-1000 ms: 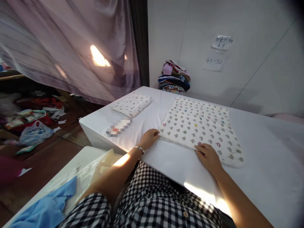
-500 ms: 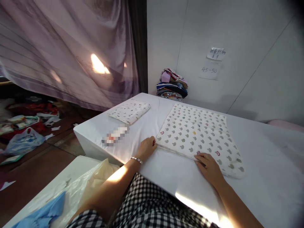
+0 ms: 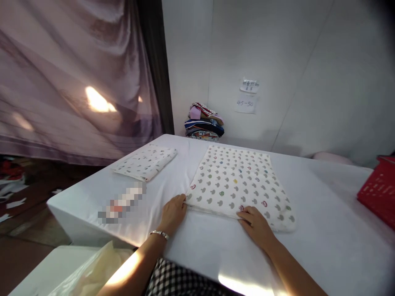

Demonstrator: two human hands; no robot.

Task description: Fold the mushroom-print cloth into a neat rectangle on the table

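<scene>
A white cloth (image 3: 228,181) printed with small grey and coloured mushroom shapes lies flat on the white-covered table (image 3: 203,250), folded in layers that show along its near edge. My left hand (image 3: 173,210), with a silver bracelet at the wrist, is closed on the near left corner of this cloth. Further right along the same edge, my right hand (image 3: 254,224) pinches the cloth between thumb and fingers. The fingertips of both hands are partly hidden. Left of it lies a second folded white cloth (image 3: 146,162) with a small scattered print.
A blurred-out item (image 3: 121,203) lies at the table's left. Folded fabrics (image 3: 204,123) are stacked against the wall at the back. A red basket (image 3: 379,189) stands at the right edge. Plastic wrapping (image 3: 95,267) covers a lower white surface at front left.
My view has turned to the right, bringing the red basket into sight. Both hands stay on the near edge of the mushroom-print cloth, which lies much as before.
</scene>
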